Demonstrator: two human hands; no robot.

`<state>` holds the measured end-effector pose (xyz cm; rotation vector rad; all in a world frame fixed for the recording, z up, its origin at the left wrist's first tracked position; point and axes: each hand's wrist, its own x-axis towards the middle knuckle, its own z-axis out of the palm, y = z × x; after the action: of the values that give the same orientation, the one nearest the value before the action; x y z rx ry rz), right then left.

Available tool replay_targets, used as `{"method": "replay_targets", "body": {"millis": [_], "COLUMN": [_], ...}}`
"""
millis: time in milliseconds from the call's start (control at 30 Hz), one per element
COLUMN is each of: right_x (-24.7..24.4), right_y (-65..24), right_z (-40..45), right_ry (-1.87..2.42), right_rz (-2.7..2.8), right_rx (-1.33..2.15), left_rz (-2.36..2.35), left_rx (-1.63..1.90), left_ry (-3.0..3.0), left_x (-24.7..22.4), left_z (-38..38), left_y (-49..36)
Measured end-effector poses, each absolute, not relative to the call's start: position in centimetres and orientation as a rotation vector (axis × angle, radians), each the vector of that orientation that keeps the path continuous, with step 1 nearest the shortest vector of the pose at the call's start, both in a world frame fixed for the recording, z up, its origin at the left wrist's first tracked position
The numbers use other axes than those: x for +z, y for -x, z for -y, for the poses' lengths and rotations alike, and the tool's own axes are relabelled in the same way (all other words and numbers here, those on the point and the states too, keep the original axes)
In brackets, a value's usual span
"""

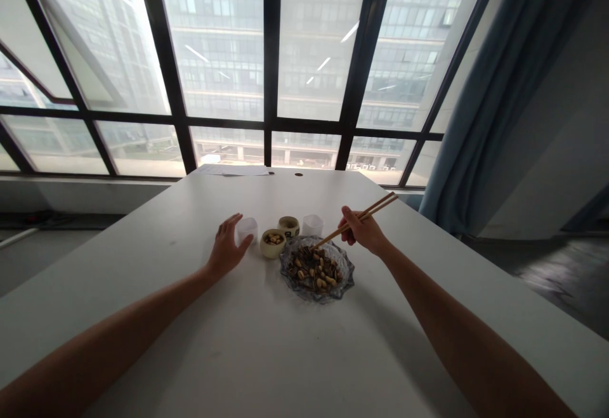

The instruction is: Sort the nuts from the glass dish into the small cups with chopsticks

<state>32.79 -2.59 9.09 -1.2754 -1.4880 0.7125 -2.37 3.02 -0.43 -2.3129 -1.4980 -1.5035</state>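
Note:
My right hand [360, 230] grips a pair of wooden chopsticks [375, 207], their tips reaching down into a clear scalloped glass bowl [349, 276]. Peanuts in the shell [321, 272] and dark sunflower seeds lie mixed in that bowl. To the left, my left hand [227, 247] rests with thumb and fingers apart beside a translucent plastic cup [247, 230]; whether it touches the cup I cannot tell. Between the hands stand a small cream cup [273, 249] with some peanuts inside and a second cream cup [288, 226] with dark characters on its side.
Another translucent cup [313, 225] stands just behind the glass bowl. Sheets of paper [233, 170] lie at the far left edge of the white table [228, 354]. Dark-framed windows rise beyond the table, and a blue curtain [466, 151] hangs at the right.

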Motion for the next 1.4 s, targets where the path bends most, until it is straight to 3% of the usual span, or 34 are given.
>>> {"method": "replay_targets", "body": {"millis": [167, 367, 633, 867, 1167, 1400], "right_x": [9.4, 9.4, 9.7, 9.8, 9.6, 9.4], "right_y": [-33.9, -34.9, -35.6, -35.7, -36.2, -36.2], "right_z": [2.4, 2.0, 1.9, 2.0, 1.0, 0.7], "right_ry": [1.242, 1.211, 1.150, 1.138, 1.031, 1.037], "right_rz": [1.440, 1.388, 1.273, 1.255, 0.997, 0.911], "right_rx": [0.695, 0.664, 0.640, 0.604, 0.566, 0.637], "left_rz": [1.180, 1.397, 1.809, 1.788, 1.363, 1.664], "left_rx": [-1.177, -0.939, -0.536, -0.568, -0.811, -0.793], "left_ry": [2.540, 2.692, 2.786, 2.783, 2.713, 2.676], "left_x": [2.9, 6.3, 6.4, 6.4, 5.8, 6.4], "left_z": [0.5, -2.6, -7.7, -8.9, -7.4, -7.4], "left_y": [-0.1, -5.8, -10.0, -9.6, -9.4, -9.5]}}
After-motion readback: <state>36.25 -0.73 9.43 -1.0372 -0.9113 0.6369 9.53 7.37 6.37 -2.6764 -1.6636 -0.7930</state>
